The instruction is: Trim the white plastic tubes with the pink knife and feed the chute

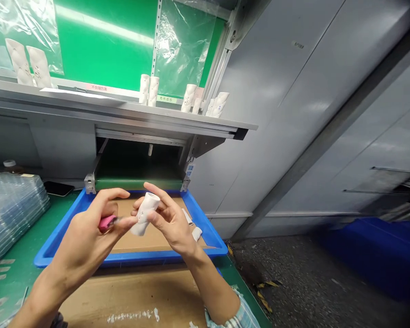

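My right hand (172, 223) grips a white hollow tube (146, 214) between thumb and fingers. The tube is tilted, its open end up, with small dark marks or holes on its side. In my left hand (85, 232), curled fingers hold a small pink-handled tool (106, 222) whose dark, narrow tip points toward the tube; its exact kind is hard to make out. My left thumb reaches the tube's left side, and the left index finger is bent above it. Both hands are over a blue tray (212, 234) lined with cardboard, where white pieces (197, 233) lie at the right.
Behind the tray is a green conveyor belt (140, 183) with a small white tube (150, 149) on it. A metal shelf (130, 111) above bears several white tubes. Stacked clear plastic trays (13, 209) and a phone (58, 188) are at left. Cardboard (133, 291) lies in front.
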Demonstrator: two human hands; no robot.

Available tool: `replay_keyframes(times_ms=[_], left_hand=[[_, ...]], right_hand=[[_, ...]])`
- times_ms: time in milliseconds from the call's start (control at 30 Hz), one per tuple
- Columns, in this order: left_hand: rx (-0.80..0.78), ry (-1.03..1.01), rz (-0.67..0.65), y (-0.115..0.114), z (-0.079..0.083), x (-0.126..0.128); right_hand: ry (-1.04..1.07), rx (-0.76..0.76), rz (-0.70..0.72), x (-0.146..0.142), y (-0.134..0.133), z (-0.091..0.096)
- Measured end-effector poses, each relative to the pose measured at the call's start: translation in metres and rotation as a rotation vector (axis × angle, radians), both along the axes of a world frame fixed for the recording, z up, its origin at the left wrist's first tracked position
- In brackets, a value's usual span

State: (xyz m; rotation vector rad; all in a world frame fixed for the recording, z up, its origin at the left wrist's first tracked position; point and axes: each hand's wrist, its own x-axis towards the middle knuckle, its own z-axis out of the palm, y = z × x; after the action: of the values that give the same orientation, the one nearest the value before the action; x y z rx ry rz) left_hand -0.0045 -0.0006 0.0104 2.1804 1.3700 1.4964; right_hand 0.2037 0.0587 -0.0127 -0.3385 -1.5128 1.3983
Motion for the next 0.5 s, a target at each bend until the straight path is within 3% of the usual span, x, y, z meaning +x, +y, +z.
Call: replay_keyframes(times_ms=[100,233,500], left_hand=[[-0.034,0.037,0.041,0.0028,0.0022,-0.0005],[0.035,0.15,0.038,0.0054,0.0044,0.0014],[0.306,0.425,0.229,0.0047,0.0018,0.008]], right_hand=[[-0.051,0.13,-0.188,-0.0017,-0.0014,-0.003],[-0.134,0.302,-0.43,-0.0017,-0.0027,-0.0051],[-0.176,0.556,-0.475,0.0009,-0.0049,-0.0005]])
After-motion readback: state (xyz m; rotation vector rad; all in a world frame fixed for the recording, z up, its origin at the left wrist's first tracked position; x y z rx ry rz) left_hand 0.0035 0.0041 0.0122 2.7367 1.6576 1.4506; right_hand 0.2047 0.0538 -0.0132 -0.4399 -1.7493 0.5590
